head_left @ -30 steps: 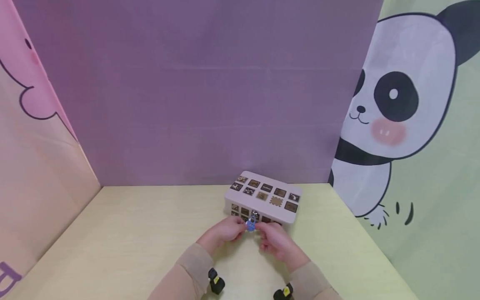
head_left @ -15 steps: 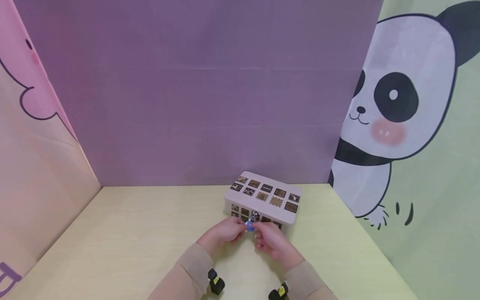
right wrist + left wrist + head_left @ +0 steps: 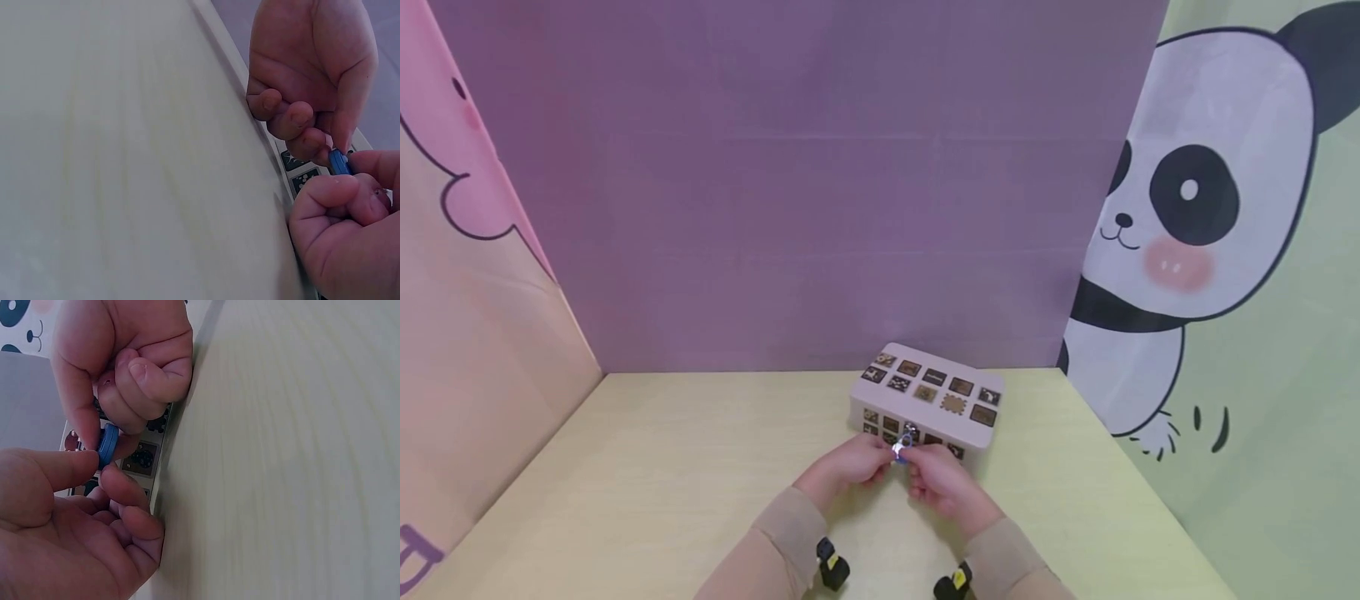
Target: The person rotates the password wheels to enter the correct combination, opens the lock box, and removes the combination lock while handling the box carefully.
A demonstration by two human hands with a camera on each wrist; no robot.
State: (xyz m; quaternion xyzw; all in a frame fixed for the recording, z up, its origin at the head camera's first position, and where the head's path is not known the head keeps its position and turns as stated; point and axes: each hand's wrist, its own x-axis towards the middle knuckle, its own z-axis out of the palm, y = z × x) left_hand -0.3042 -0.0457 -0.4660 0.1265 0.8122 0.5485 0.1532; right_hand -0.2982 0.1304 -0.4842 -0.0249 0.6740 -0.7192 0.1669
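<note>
A small blue padlock (image 3: 901, 451) hangs by its shackle at the metal latch (image 3: 910, 431) on the front of a pale box (image 3: 936, 387) printed with brown and black squares. My left hand (image 3: 856, 460) pinches the padlock's body between thumb and forefinger from the left. From the other side, my right hand (image 3: 946, 478) pinches it with thumb and forefinger, the other fingers curled in. In the left wrist view the blue padlock (image 3: 108, 445) shows edge-on between both sets of fingertips. The right wrist view has the padlock (image 3: 339, 162) partly covered by fingers.
The box stands askew at the back of a light wood table (image 3: 700, 467), close to a purple backdrop (image 3: 790, 183). Side panels carry a panda picture (image 3: 1217, 183) and a pink figure (image 3: 460, 150). Black wrist mounts (image 3: 832, 564) sit at both cuffs.
My right hand has moved a little left, its fingers now further over the padlock. The padlock has turned, showing less of its blue face. The left hand and the box have stayed put.
</note>
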